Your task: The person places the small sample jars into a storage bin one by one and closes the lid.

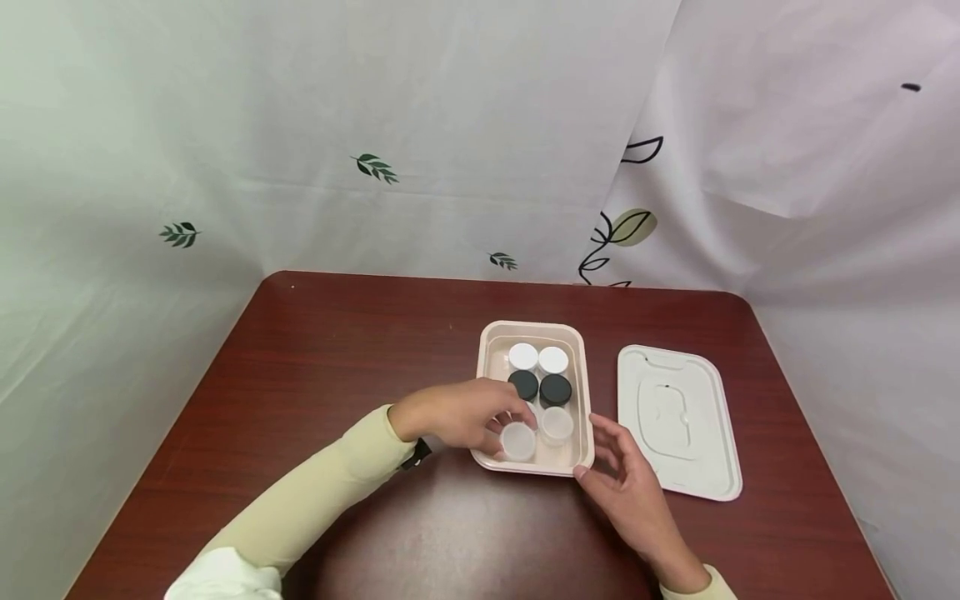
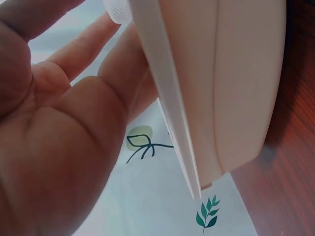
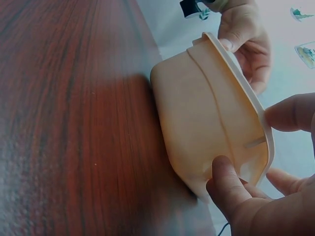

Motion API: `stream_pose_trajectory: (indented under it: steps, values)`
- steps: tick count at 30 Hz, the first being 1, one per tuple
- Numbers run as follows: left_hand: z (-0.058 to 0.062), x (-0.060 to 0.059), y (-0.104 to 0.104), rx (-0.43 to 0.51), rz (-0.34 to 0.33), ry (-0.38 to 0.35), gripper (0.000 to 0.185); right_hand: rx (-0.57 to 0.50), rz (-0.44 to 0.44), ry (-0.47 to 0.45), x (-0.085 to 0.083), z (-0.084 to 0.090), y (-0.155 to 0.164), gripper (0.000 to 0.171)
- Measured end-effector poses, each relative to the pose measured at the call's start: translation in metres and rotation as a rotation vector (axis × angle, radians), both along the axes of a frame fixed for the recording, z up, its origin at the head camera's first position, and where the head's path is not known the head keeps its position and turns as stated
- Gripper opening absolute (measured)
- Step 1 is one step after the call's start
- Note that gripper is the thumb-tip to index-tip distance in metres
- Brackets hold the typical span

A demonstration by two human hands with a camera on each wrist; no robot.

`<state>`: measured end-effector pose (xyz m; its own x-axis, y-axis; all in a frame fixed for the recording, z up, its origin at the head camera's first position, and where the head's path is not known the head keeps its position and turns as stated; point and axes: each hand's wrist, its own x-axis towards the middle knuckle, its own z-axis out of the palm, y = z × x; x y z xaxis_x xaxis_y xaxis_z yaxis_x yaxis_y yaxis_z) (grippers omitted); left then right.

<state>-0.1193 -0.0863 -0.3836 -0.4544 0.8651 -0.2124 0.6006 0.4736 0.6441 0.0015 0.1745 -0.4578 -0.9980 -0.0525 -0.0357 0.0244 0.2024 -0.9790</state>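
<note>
A beige tray (image 1: 491, 367) stands mid-table with two white-lidded jars (image 1: 522, 357), two black-lidded jars (image 1: 555, 389) and two clear jars inside. My left hand (image 1: 510, 429) reaches over the tray's near left rim, and its fingers and thumb curl round the near left clear jar (image 1: 519, 442). The other clear jar (image 1: 557, 424) stands beside it. My right hand (image 1: 592, 446) is at the tray's near right corner with its fingers relaxed and spread. In the right wrist view its thumb (image 3: 226, 184) touches the tray's outer wall (image 3: 202, 113). The left wrist view shows the palm (image 2: 74, 98) beside the tray's rim (image 2: 167, 98).
The tray's white lid (image 1: 678, 421) lies flat to the right of the tray. The dark red wooden table (image 1: 337, 358) is enclosed by white leaf-printed curtains (image 1: 375, 167) at the back and both sides.
</note>
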Motion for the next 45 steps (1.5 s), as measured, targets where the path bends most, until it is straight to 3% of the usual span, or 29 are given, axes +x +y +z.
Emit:
stream_pose_trajectory:
  steps: [15, 23, 29, 37, 45]
  values:
    - [-0.009, 0.001, 0.014, -0.058, -0.056, 0.114, 0.054, -0.007, 0.011, 0.016, 0.000, -0.001, 0.000, 0.066]
    - [-0.010, 0.008, 0.021, -0.166, -0.063, 0.270, 0.059, -0.006, 0.008, 0.026, 0.001, -0.002, -0.001, 0.066]
    - [-0.012, 0.017, 0.024, -0.237, -0.029, 0.372, 0.062, -0.004, 0.005, 0.029, 0.002, -0.001, -0.001, 0.066]
    - [-0.013, 0.018, 0.022, -0.193, -0.035, 0.400, 0.063, -0.002, -0.001, 0.013, 0.003, 0.000, -0.002, 0.066]
    - [-0.004, 0.018, 0.015, -0.173, -0.012, 0.351, 0.060, -0.012, 0.016, 0.031, 0.000, 0.003, 0.001, 0.065]
